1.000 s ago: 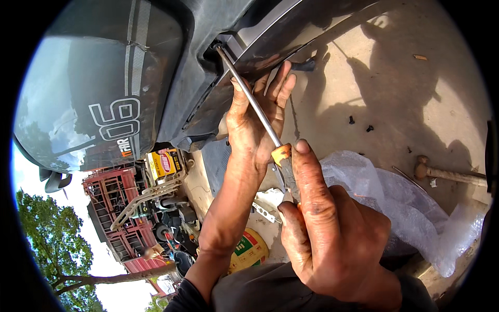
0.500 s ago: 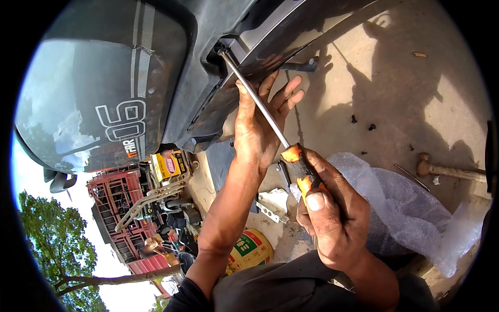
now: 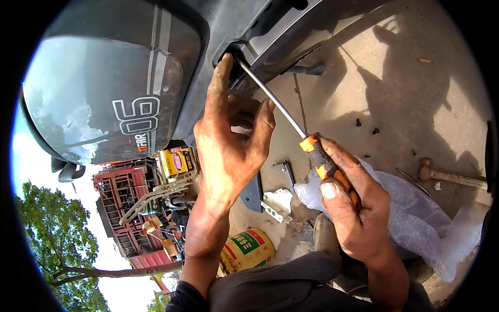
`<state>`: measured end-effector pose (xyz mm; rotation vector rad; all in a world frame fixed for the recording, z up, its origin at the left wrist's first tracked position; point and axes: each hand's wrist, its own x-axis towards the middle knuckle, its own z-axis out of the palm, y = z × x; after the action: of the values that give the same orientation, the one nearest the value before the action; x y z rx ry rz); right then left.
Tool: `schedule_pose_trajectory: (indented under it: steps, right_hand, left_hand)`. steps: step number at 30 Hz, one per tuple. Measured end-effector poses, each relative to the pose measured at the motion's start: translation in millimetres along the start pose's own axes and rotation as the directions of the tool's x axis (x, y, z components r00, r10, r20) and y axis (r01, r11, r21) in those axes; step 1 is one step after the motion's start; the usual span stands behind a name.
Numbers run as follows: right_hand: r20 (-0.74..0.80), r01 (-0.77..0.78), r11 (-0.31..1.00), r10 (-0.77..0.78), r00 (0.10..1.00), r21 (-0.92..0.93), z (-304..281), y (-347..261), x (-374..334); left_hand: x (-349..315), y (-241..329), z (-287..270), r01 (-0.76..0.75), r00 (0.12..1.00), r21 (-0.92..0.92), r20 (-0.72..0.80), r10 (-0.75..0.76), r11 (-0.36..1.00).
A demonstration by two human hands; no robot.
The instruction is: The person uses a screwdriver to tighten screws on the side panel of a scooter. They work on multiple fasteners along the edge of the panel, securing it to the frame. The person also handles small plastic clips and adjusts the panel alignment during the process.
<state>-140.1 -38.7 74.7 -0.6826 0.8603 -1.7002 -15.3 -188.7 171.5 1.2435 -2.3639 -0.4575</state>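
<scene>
My right hand (image 3: 361, 210) is closed round the orange-and-black handle of a screwdriver (image 3: 275, 101). Its long metal shaft slants up and left into a recess (image 3: 236, 54) in the grey plastic trim at the lower edge of a dark vehicle panel (image 3: 99, 93). What the tip meets in there is hidden. My left hand (image 3: 228, 143) holds nothing; its index finger stretches up to the recess beside the tip, the thumb stands apart and the other fingers are curled.
Small dark bolts (image 3: 375, 131) and a wooden-handled hammer (image 3: 452, 176) lie on the concrete at right. Bubble wrap (image 3: 410, 223) spreads below them. Near my legs are a yellow bucket (image 3: 247, 252) and a white bracket (image 3: 278, 204). Behind stands a red metal frame (image 3: 122, 200).
My left hand has come off the screwdriver shaft and its index finger has gone up to the recess. My right hand, with the screwdriver, sits slightly further right and the view has shifted.
</scene>
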Motion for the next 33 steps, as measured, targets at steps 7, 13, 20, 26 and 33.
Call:
schedule_pose_trajectory:
  steps: [7,13,20,26,33]
  right_hand:
    - [0.012,0.045,0.999,-0.045,0.999,-0.023,-3,3,-23]
    - [-0.064,0.214,0.973,-0.209,0.976,0.086,-20,35,-43]
    - [-0.088,0.197,0.968,-0.213,0.973,-0.156,-44,55,-64]
    - [-0.152,0.177,0.749,-0.348,0.925,-0.639,-77,69,-86]
    - [-0.116,0.235,0.655,-0.446,0.887,-0.718,-88,39,-70]
  left_hand:
    - [1,5,-8,-0.095,0.995,-0.117,-0.011,0.095,0.989]
    - [4,-6,-36,-0.603,0.785,0.510,0.241,0.571,0.614]
    - [46,-24,-52,-0.705,0.651,0.623,0.380,0.657,0.339]
    - [63,-59,-53,-0.811,0.425,0.560,0.365,0.828,0.169]
    - [65,-73,-53,-0.861,0.354,0.496,0.424,0.834,0.114]
